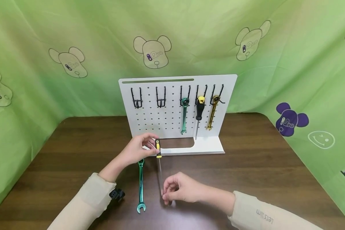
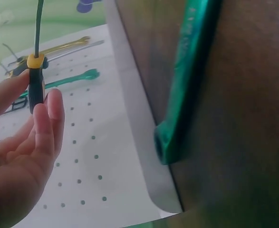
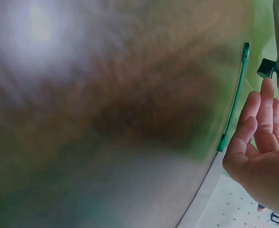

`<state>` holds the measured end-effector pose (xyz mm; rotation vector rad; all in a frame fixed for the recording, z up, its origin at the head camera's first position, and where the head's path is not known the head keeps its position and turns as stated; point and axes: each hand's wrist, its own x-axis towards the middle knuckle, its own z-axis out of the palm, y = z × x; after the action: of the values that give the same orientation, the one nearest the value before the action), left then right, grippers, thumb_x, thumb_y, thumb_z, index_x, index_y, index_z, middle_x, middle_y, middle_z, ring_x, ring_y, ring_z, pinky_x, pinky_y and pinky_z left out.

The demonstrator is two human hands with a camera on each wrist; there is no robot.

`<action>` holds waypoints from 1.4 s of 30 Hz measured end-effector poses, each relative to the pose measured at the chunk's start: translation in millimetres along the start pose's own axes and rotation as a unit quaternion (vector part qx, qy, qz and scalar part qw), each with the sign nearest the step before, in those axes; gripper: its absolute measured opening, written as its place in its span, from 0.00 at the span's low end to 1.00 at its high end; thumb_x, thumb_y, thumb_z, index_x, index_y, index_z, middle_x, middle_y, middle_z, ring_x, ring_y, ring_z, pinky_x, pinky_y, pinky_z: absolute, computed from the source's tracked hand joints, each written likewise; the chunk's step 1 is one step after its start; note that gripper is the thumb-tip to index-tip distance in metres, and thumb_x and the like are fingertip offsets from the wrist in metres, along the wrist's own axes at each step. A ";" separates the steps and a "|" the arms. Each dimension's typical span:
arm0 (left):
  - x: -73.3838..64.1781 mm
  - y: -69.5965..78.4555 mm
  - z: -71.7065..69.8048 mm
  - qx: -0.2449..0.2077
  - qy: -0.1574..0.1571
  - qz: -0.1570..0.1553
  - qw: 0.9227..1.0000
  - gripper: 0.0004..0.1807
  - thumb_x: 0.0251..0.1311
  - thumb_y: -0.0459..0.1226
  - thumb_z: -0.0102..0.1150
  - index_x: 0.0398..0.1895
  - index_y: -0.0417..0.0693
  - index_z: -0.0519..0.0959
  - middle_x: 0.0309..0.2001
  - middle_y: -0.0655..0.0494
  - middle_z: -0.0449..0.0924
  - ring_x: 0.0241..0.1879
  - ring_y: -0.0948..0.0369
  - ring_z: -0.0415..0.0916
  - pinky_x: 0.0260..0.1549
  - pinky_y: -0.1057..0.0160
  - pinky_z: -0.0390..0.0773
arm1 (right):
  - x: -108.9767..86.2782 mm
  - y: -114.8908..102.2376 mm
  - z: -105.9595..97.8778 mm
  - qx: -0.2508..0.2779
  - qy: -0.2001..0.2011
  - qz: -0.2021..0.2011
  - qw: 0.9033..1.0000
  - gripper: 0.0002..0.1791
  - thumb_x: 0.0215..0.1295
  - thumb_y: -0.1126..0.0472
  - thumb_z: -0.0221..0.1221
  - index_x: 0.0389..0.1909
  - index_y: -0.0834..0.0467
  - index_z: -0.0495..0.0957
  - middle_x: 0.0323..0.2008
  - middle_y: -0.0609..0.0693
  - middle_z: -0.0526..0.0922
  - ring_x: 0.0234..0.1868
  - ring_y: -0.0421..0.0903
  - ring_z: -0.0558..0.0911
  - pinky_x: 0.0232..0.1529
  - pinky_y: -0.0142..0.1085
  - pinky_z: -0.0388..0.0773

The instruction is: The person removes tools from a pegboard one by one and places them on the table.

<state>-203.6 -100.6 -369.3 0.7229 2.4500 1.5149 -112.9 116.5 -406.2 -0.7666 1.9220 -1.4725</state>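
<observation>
My left hand (image 1: 141, 149) pinches the black and yellow handle of a screwdriver (image 1: 157, 147) between thumb and fingers, in front of the white pegboard. Its thin shaft points toward me. At the tip end is my right hand (image 1: 182, 188), fingers bent, thumb and fingertips pinching the shaft; fingers partly hide the tip. In the left wrist view, the handle (image 2: 36, 88) sits between the thumb and fingertips of the left hand (image 2: 25, 142). A green wrench (image 1: 141, 187) lies on the table just left of the screwdriver, open jaw toward me.
The white pegboard (image 1: 149, 119) stands on the brown wooden table (image 1: 247, 179). On its hooks hang a green wrench (image 1: 184, 116), a black and yellow screwdriver (image 1: 199, 110) and a gold wrench (image 1: 212, 115). Two hooks at its left hold nothing. A green printed cloth (image 1: 109, 38) surrounds the table.
</observation>
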 end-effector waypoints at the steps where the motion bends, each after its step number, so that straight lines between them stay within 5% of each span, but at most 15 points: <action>1: 0.0 -1.3 1.1 0.008 -0.004 -0.003 1.000 0.22 0.57 0.30 0.69 0.54 0.35 0.77 0.37 0.45 0.82 0.35 0.62 0.80 0.35 0.67 0.82 | -0.7 0.3 0.7 0.005 -0.004 0.002 1.000 0.07 0.62 0.70 0.62 0.32 0.72 0.77 0.28 0.71 0.84 0.27 0.37 0.83 0.28 0.26 0.77; 29: -6.7 -20.9 17.3 0.118 -0.108 -0.007 0.987 0.18 0.56 0.35 0.71 0.47 0.34 0.79 0.31 0.52 0.83 0.30 0.68 0.78 0.33 0.71 0.79 | -13.4 2.6 12.6 0.039 -0.041 0.064 0.996 0.09 0.58 0.71 0.62 0.28 0.76 0.76 0.20 0.78 0.75 0.19 0.34 0.76 0.24 0.21 0.65; 42: -2.7 -23.8 19.6 0.180 -0.116 0.014 0.977 0.16 0.57 0.37 0.70 0.45 0.35 0.81 0.30 0.54 0.83 0.29 0.69 0.75 0.31 0.72 0.76 | -10.9 2.1 9.9 0.041 -0.038 0.079 0.995 0.09 0.60 0.69 0.62 0.29 0.75 0.77 0.22 0.76 0.78 0.21 0.35 0.79 0.35 0.23 0.75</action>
<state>-201.1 -95.0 -399.7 0.9394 2.5628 0.9347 -98.6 118.9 -409.2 -0.6114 1.8092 -1.3970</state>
